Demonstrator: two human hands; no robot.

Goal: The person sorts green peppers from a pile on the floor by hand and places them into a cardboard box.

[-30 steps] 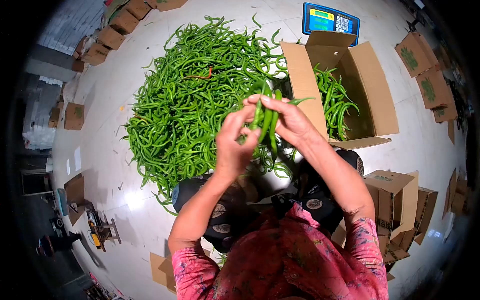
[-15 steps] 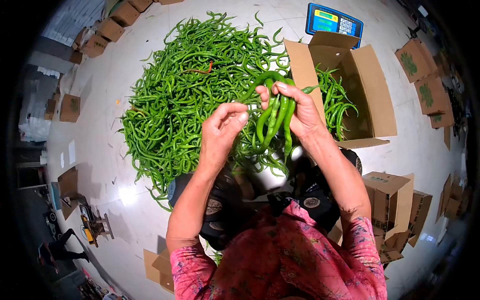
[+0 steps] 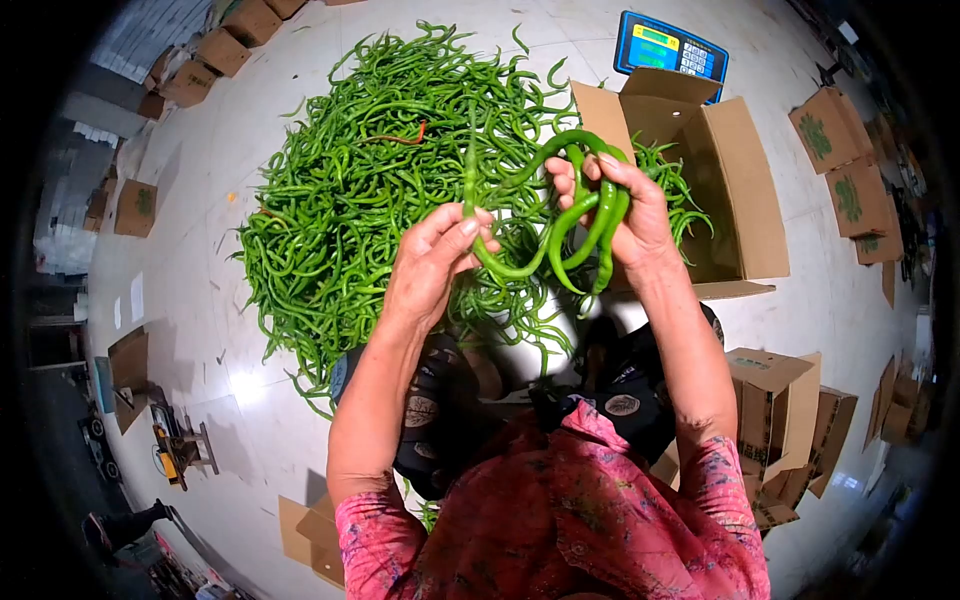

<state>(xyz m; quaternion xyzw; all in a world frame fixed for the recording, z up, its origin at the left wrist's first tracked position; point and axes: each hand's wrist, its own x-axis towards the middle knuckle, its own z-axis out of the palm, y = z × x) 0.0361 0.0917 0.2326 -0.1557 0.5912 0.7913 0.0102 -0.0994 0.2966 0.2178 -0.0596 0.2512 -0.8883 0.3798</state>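
A large heap of green chili peppers lies on the floor, with one red pepper on top. In front of the heap, my left hand pinches a long green pepper that stands upright from the fingers. My right hand is closed on several long, curled green peppers, which hang below its fingers. Just beyond my right hand, an open cardboard box holds more green peppers along its left side.
Behind the box is a blue scale display. Folded cartons lie at the lower right. More boxes line the right edge and the upper left. Part of another person shows at the lower left.
My hands have moved apart, the right one rightward with its peppers. My left hand, empty half a second ago, now grips a pepper. The person at lower left has shifted.
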